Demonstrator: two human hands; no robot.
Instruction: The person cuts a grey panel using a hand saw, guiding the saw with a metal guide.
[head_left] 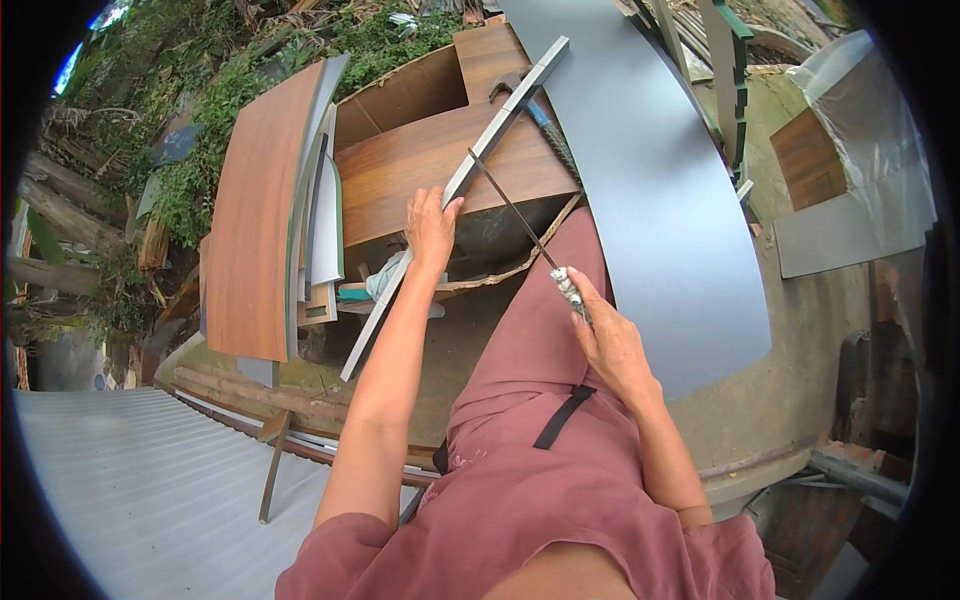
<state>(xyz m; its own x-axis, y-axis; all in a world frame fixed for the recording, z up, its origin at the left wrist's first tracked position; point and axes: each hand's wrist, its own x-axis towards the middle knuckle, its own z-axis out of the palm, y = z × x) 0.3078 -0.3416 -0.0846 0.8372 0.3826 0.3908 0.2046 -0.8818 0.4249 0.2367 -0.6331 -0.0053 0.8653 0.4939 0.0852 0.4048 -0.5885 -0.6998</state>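
The long grey flat strip lies in front of me, a little to the left. Its long axis runs from low on my left side up and away to the right. Its middle part rests on the brown wooden board, and both ends stick out over the board's edges.

My left hand is the nearer one to the strip. It is closed over the strip just below the board's near edge, fingers wrapped around and thumb on top, with the arm stretched almost straight forward. My right hand is lower and closer to my body, and its fist is closed around the handle of the thin-bladed saw. The blade goes from this hand up and to the left, and it crosses the strip just above my left hand. It seems to touch the strip's edge there, but the contact is too small for me to be sure. The right wrist is bent a little and the forearm comes up from below.

Under my right arm is my leg in dusty-pink cloth. A large curved grey sheet lies to the right of the board. A brown laminate panel leans on the left, and the corrugated grey roof is below it.
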